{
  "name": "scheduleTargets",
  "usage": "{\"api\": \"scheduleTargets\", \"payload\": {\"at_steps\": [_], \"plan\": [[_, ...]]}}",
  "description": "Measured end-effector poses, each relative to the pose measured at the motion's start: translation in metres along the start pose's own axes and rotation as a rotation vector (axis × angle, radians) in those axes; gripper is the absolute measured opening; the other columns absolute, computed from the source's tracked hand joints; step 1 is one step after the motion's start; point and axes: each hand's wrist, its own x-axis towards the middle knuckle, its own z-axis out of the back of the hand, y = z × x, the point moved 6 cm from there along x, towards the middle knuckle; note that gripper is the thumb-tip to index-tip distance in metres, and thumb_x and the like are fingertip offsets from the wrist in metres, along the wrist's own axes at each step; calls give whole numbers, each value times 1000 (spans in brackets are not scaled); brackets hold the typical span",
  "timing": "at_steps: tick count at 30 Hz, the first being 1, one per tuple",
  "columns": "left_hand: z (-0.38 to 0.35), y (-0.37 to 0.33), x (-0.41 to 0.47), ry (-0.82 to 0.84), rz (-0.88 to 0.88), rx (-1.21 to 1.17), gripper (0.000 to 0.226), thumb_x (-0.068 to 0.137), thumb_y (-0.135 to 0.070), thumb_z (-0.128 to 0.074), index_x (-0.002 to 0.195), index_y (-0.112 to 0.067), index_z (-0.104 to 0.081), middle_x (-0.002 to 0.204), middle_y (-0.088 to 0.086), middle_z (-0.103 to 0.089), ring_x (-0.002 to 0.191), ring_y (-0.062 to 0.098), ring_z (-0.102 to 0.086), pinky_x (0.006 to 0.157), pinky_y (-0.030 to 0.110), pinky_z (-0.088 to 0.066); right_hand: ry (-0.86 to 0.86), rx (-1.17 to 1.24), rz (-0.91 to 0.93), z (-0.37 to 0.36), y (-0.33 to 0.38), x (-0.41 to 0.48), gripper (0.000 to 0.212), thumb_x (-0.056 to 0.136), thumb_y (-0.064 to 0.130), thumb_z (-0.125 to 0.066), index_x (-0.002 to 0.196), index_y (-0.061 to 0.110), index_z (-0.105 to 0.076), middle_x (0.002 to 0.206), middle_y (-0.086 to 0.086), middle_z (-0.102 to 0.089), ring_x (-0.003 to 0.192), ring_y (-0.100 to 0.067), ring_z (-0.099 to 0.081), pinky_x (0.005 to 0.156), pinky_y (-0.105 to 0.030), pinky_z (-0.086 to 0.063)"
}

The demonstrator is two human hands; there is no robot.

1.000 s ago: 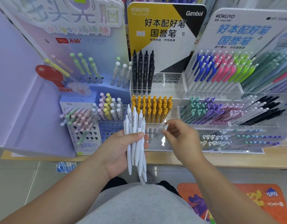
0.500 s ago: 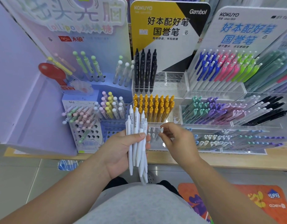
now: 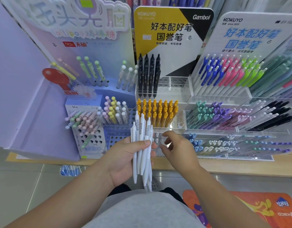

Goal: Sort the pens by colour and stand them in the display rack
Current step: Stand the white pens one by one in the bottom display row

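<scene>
My left hand [image 3: 125,155] grips a bundle of several white pens [image 3: 142,145], tips pointing down towards my lap. The clear acrylic display rack [image 3: 173,91] stands just behind, with black pens [image 3: 149,76] in its top tier and orange pens [image 3: 158,112] in its middle tier. A few white pens [image 3: 157,137] stand in the lowest tier. My right hand [image 3: 178,148] hovers right beside those standing white pens, fingers loosely curled with a gap between thumb and forefinger, nothing visibly held.
A purple lollipop-pen display [image 3: 92,89] with pastel pens stands at the left. Racks of blue, pink, green and purple pens [image 3: 230,74] fill the right. All sit on a wooden shelf [image 3: 240,168]. An orange mat [image 3: 257,209] lies on the floor.
My right hand carried a white pen down into the lowest tier and let go of it. The left hand has kept its bundle still.
</scene>
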Motion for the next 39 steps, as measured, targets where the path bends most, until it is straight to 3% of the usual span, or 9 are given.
{"api": "scheduleTargets", "payload": {"at_steps": [3, 6, 10, 17, 22, 26, 31, 36, 39], "plan": [[-2, 0, 1, 11, 7, 8, 40, 76, -11, -69, 115, -4, -65, 93, 17, -72, 73, 22, -66, 69, 40, -55, -30, 400, -178, 24, 18, 0, 9, 91, 24, -68, 97, 18, -69, 69, 2, -64, 59, -12, -58, 58, -26, -48], [-4, 2, 3, 23, 19, 16, 35, 76, -10, -70, 111, -4, -68, 93, 18, -71, 72, 23, -67, 65, 39, -55, 152, 861, -350, 33, 41, 2, 10, 91, 21, -68, 90, 13, -73, 72, -3, -67, 60, -13, -56, 52, -24, -44], [-10, 2, 3, 47, 24, 40, 36, 75, -9, -69, 110, -4, -66, 90, 18, -71, 71, 24, -68, 62, 39, -56, 225, 862, -370, 36, 49, 6, 13, 82, 14, -77, 90, 6, -71, 69, -3, -61, 59, -11, -54, 50, -18, -42], [-13, 8, 3, 79, 41, 69, 34, 77, -10, -68, 111, -6, -66, 95, 17, -73, 74, 24, -69, 67, 41, -57, 341, 844, -381, 28, 43, 2, 11, 86, 22, -74, 83, 11, -73, 76, -8, -59, 69, -20, -52, 59, -31, -40], [-10, 9, 2, 85, 53, 66, 39, 78, -12, -66, 116, -3, -66, 101, 20, -73, 77, 24, -71, 68, 41, -59, 268, 1054, -452, 41, 35, 5, 9, 89, 13, -68, 96, 6, -68, 79, -7, -67, 67, -15, -62, 56, -24, -46], [-8, 13, -1, 100, 60, 17, 33, 78, -9, -66, 111, -4, -67, 93, 20, -70, 72, 25, -67, 64, 39, -57, 102, 1230, -442, 65, 21, 8, 24, 86, 14, -65, 105, 0, -65, 80, -10, -67, 65, -16, -64, 57, -22, -55], [2, 14, -3, 89, 17, -18, 22, 79, -9, -66, 99, -7, -73, 87, 17, -67, 70, 24, -65, 64, 40, -56, -155, 1204, -367, 85, 7, 3, 8, 97, 13, -57, 98, 10, -64, 78, -6, -67, 69, -17, -66, 64, -24, -57], [11, 16, -9, 57, -21, -48, 25, 80, -9, -64, 104, -6, -72, 85, 14, -68, 68, 22, -65, 65, 39, -58, -194, 705, -179, 73, 13, -8, 10, 94, 13, -63, 104, 13, -65, 85, -8, -69, 80, -23, -69, 74, -33, -60], [19, 16, -11, 38, -28, -74, 24, 79, -9, -66, 102, -7, -74, 83, 12, -66, 68, 23, -65, 67, 39, -57, -153, 400, -102, 45, 9, -14, 19, 90, 18, -70, 108, 18, -68, 80, 8, -66, 77, -4, -65, 72, -18, -53]]}}
